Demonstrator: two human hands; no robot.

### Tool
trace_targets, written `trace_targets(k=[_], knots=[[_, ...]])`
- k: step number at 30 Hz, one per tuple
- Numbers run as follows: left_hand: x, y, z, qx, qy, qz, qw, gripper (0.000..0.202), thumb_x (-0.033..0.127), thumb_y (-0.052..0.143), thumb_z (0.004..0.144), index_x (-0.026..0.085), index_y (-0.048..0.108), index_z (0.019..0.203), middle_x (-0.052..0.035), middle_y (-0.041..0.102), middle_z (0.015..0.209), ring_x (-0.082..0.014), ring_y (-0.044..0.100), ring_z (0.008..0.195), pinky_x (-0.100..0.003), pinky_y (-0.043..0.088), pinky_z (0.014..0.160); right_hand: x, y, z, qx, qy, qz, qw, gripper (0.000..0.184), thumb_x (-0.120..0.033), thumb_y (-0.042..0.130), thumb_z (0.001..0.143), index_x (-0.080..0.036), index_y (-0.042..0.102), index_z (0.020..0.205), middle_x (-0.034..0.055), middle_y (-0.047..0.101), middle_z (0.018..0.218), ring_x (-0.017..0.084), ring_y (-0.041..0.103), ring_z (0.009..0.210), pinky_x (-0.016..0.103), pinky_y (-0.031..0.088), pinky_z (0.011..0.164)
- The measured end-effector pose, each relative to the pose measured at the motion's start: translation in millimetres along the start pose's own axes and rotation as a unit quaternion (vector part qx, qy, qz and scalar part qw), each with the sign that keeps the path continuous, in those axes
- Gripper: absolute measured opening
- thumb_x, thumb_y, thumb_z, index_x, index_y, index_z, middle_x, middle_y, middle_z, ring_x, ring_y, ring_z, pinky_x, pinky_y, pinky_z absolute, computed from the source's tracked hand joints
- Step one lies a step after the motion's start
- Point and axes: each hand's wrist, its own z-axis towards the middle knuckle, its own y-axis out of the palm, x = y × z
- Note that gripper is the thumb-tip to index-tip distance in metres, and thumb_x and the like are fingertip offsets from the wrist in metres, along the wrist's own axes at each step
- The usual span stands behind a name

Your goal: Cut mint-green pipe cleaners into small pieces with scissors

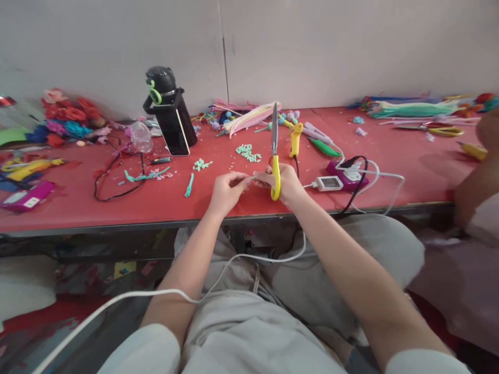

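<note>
Fingers of the left hand pinch a tiny green bit, meeting the right hand, which also grips scissors, blades up. Both work near the table's front edge; red surface separates them from the pile beyond, and the strip lies left.

wearer's two hands, at least two scissors, one black flask

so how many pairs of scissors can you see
2: one yellow-handled pair held blades-up in the right hand, another pair lying on the red table toward the right. More may be hidden.
</note>
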Motion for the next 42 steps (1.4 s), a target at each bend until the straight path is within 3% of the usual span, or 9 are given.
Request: trace_targets(k=[18, 27, 42], knots=[[5.8, 1.1, -3.0, -0.003, -0.001, 0.003, 1.0, 0.022, 0.038, 0.082, 0.078, 0.017, 0.08, 0.084, -0.0071, 0.08, 0.08, -0.0201, 0.075, 0.073, -0.033, 0.062, 0.071, -1.6, 9.4, -3.2, 0.049, -0.016, -0.024, 0.998, 0.063, -0.038, 0.101, 0.046, -0.024, 0.043, 0.063, -0.0046, 0.061, 0.056, 0.017, 0.069, 0.057, 0.03, 0.061, 0.059], [7.4, 2.3, -1.9, 0.019, -0.029, 0.004, 0.999, 0.014, 0.03, 0.08, 0.078, 0.016, 0.079, 0.08, -0.0057, 0.078, 0.072, -0.0185, 0.072, 0.067, -0.032, 0.061, 0.066, -3.5, 12.3, -5.9, 0.04, -0.02, -0.043, 0.998, 0.06, -0.041, 0.099, 0.051, -0.025, 0.043, 0.064, -0.0044, 0.058, 0.054, 0.022, 0.073, 0.065, 0.032, 0.063, 0.06], [6.9, 1.5, -2.5, -0.005, -0.01, 0.014, 1.0, 0.028, 0.045, 0.081, 0.077, 0.017, 0.077, 0.08, -0.0059, 0.076, 0.074, -0.0185, 0.069, 0.066, -0.031, 0.058, 0.064, -3.2, 12.7, -6.2, 0.028, -0.029, -0.064, 0.997, 0.06, -0.041, 0.1, 0.047, -0.025, 0.044, 0.062, -0.0056, 0.055, 0.051, 0.021, 0.07, 0.063, 0.031, 0.058, 0.057]])
